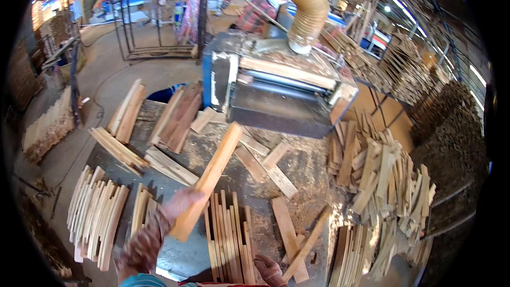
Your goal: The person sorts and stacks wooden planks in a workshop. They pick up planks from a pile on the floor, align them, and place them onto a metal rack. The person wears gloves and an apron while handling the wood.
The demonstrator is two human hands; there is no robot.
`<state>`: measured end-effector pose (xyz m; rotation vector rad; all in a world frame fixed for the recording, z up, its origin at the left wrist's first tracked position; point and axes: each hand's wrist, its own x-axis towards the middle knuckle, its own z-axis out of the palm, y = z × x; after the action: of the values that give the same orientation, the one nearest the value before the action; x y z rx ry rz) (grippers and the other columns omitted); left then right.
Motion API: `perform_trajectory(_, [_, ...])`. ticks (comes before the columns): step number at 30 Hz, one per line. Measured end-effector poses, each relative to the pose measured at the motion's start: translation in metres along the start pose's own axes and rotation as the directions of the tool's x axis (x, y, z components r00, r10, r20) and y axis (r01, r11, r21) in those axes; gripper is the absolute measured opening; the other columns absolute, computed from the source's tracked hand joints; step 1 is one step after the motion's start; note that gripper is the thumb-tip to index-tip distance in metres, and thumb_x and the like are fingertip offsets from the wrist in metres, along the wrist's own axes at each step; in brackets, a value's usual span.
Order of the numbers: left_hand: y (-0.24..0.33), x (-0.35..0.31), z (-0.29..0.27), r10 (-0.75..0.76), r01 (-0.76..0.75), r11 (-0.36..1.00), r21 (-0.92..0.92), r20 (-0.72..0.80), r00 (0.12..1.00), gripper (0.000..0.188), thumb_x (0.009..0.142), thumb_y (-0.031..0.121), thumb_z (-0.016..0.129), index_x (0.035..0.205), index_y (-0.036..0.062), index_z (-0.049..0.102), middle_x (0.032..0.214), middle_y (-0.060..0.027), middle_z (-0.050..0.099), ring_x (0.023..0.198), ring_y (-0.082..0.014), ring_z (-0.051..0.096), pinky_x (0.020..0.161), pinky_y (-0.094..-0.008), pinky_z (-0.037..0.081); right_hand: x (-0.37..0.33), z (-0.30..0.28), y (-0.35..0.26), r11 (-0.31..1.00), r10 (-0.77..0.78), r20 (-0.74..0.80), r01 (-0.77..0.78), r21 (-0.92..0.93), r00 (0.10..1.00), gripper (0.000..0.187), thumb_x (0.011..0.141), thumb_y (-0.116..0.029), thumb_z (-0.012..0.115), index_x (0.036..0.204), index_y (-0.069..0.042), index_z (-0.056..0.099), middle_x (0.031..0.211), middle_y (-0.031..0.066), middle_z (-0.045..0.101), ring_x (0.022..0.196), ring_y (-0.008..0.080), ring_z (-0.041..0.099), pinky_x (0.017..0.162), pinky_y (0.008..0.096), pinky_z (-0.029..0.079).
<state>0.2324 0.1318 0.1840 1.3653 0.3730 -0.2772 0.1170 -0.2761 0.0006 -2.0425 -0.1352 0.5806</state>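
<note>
Left hand [183,203] gripped a plank [212,175] in front of the planer [281,105]; whether the right hand [270,270], farther from the planer, held anything was unclear. Loose boards [251,163] just before the planer seemed liable to snag the plank's far end, twisting it.

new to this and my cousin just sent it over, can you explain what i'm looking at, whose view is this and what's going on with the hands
There is one picture here, from a wide fisheye camera on a person's head looking down, so straight edges bend. No robot: those are the person's bare hands. The left hand grips a long wooden board, tilted up toward the machine. The right hand is beside a bundle of wooden strips; I can't tell whether it holds anything. More boards and sawdust lie on the table. The machine, perhaps a planer, has a wide opening and a ribbed hose on top.
</note>
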Motion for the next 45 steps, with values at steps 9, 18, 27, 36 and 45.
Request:
perform_trajectory(9, [-0.189, -0.046, 0.080, 0.061, -0.112, 0.971, -0.209, -0.234, 0.970, 0.042, 0.095, 0.025, 0.069, 0.129, 0.0016, 0.062, 0.100, 0.0012, 0.066, 0.089, -0.0097, 0.058, 0.072, -0.0277, 0.051, 0.008, 0.019, -0.134, 0.963, 0.073, 0.164, -0.112, 0.244, 0.984, 0.046, 0.094, -0.024, 0.071, 0.132, -0.002, 0.060, 0.117, 0.0109, 0.070, 0.111, 0.0185, 0.065, 0.094, 0.0314, 0.052])
perform_trajectory(18, [-0.170, -0.019, 0.115, -0.055, -0.003, 0.966, -0.260, -0.217, 0.975, 0.078, 0.096, 0.022, 0.064, 0.159, 0.0077, 0.021, 0.124, -0.0061, 0.058, 0.105, -0.0152, 0.056, 0.086, -0.0296, 0.050, 0.028, 0.047, -0.165, 0.925, -0.244, 0.086, 0.205, 0.319, 0.966, 0.068, 0.089, -0.006, 0.065, 0.151, -0.004, 0.037, 0.137, 0.0158, 0.055, 0.124, 0.0217, 0.055, 0.100, 0.0315, 0.049])
perform_trajectory(27, [-0.117, -0.014, 0.091, 0.217, -0.323, 0.831, -0.452, -0.271, 0.938, 0.081, 0.092, 0.040, 0.070, 0.151, 0.0044, 0.028, 0.118, -0.0118, 0.060, 0.106, -0.0225, 0.063, 0.093, -0.0390, 0.053, -0.006, -0.006, -0.156, 0.951, -0.195, 0.181, 0.230, -0.205, 0.964, 0.088, 0.078, -0.021, 0.070, 0.154, -0.005, 0.028, 0.124, 0.0232, 0.056, 0.104, 0.0391, 0.063, 0.084, 0.0424, 0.053])
perform_trajectory(36, [-0.100, -0.032, 0.076, 0.004, -0.174, 0.687, -0.705, -0.236, 0.972, 0.035, 0.093, 0.036, 0.069, 0.107, 0.0067, 0.054, 0.073, -0.0048, 0.058, 0.067, -0.0226, 0.062, 0.077, -0.0461, 0.057, -0.026, -0.001, -0.147, 0.913, -0.187, 0.254, 0.264, -0.312, 0.949, 0.077, 0.083, -0.026, 0.070, 0.149, -0.007, 0.035, 0.117, 0.0237, 0.058, 0.103, 0.0427, 0.062, 0.086, 0.0470, 0.053])
perform_trajectory(45, [-0.109, -0.031, 0.075, -0.028, -0.209, 0.699, -0.684, -0.318, 0.948, 0.020, 0.095, 0.025, 0.064, 0.095, 0.0067, 0.056, 0.068, -0.0041, 0.053, 0.058, -0.0226, 0.056, 0.072, -0.0468, 0.056, -0.032, 0.011, -0.128, 0.987, -0.091, 0.281, 0.124, -0.103, 0.955, 0.078, 0.085, -0.020, 0.073, 0.153, -0.012, 0.036, 0.127, 0.0187, 0.060, 0.110, 0.0294, 0.064, 0.088, 0.0348, 0.054])
